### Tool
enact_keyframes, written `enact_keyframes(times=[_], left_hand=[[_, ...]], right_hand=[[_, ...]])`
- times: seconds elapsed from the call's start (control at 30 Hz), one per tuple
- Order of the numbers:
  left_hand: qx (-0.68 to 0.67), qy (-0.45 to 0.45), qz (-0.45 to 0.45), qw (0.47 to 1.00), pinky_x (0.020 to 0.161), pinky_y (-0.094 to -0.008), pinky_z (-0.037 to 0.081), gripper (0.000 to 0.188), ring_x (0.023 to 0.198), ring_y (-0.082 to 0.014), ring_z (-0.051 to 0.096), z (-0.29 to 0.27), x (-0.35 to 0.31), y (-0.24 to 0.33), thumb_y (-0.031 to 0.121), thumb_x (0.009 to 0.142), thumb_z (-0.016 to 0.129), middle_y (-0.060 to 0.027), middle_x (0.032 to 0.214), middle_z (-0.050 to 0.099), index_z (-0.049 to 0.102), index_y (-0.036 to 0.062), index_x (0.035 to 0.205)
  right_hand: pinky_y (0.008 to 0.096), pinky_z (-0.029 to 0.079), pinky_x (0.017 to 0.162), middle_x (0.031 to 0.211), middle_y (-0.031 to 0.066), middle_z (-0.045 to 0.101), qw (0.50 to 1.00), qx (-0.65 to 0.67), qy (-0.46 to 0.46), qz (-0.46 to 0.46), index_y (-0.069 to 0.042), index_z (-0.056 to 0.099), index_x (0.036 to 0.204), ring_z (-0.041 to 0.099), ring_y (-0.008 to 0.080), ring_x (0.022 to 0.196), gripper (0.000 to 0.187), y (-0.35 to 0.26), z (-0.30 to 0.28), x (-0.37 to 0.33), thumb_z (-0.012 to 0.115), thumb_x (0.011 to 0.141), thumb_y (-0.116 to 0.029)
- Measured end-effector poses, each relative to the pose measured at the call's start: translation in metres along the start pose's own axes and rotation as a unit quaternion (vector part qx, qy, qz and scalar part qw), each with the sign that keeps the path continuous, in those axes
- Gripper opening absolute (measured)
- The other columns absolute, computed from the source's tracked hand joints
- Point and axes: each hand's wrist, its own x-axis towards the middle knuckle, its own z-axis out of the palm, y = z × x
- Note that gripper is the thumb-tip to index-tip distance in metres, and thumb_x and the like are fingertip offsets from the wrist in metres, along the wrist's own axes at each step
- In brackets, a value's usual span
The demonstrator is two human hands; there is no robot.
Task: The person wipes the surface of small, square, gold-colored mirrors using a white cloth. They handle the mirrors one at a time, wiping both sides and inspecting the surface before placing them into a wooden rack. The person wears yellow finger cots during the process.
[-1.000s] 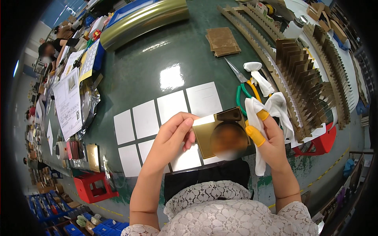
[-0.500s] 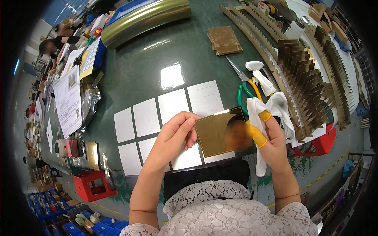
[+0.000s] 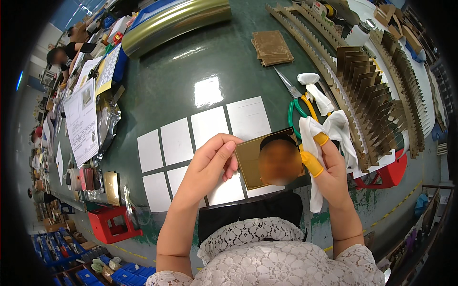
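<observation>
A mirror-like gold square plate (image 3: 249,168) is raised above the table, slightly tilted, with a blurred reflection on it. My left hand (image 3: 210,164) pinches its left edge between thumb and fingers. At the opposite edge, my right hand (image 3: 331,174) is closed on a white cloth (image 3: 316,196), part of which hangs below the palm. Yellow finger cots cover that thumb and a finger; whether they also grip the plate, I cannot tell. Beneath the plate, several white rectangular sheets (image 3: 150,150) lie in two rows, partly hidden by my left arm and the plate.
Scissors with green and yellow handles (image 3: 292,109) lie near more white cloth (image 3: 317,94). Brown square plates (image 3: 273,46) are stacked farther back. Notched racks (image 3: 365,90) holding upright plates line the right. A gold film roll (image 3: 179,26) lies at the back, papers (image 3: 81,121) at left.
The gold plate has tilted slightly, and the blurred reflection on it has grown and shifted left. Both hands keep nearly the same place and grip.
</observation>
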Motion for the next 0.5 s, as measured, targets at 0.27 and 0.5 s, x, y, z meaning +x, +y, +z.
enact_keyframes(times=[0.27, 0.5], left_hand=[[0.019, -0.029, 0.012, 0.999, 0.055, -0.0201, 0.041, 0.024, 0.06, -0.0061, 0.051, -0.002, 0.002, 0.007, 0.02, 0.103, 0.047, -0.0008, 0.071, 0.057, 0.058, -0.0003, 0.108], [0.086, 0.061, 0.157, 0.982, 0.053, -0.0217, 0.043, 0.022, 0.06, -0.0079, 0.054, -0.005, 0.066, 0.051, 0.018, 0.102, 0.047, -0.0063, 0.075, 0.062, 0.056, -0.0008, 0.108]], right_hand=[[0.0261, 0.036, 0.103, 0.136, 0.0084, 0.051, 1.0, -0.006, 0.009, 0.018, 0.004, 0.043, 0.139, 0.047, 0.0119, 0.122, 0.05, 0.0, -0.005, 0.004, 0.06, 0.093, -0.003], [0.034, 0.051, 0.078, 0.102, 0.0169, 0.064, 0.959, -0.24, 0.083, -0.124, 0.003, 0.053, 0.125, 0.065, 0.0287, 0.086, 0.037, 0.02, -0.025, -0.002, 0.058, 0.088, 0.001]])
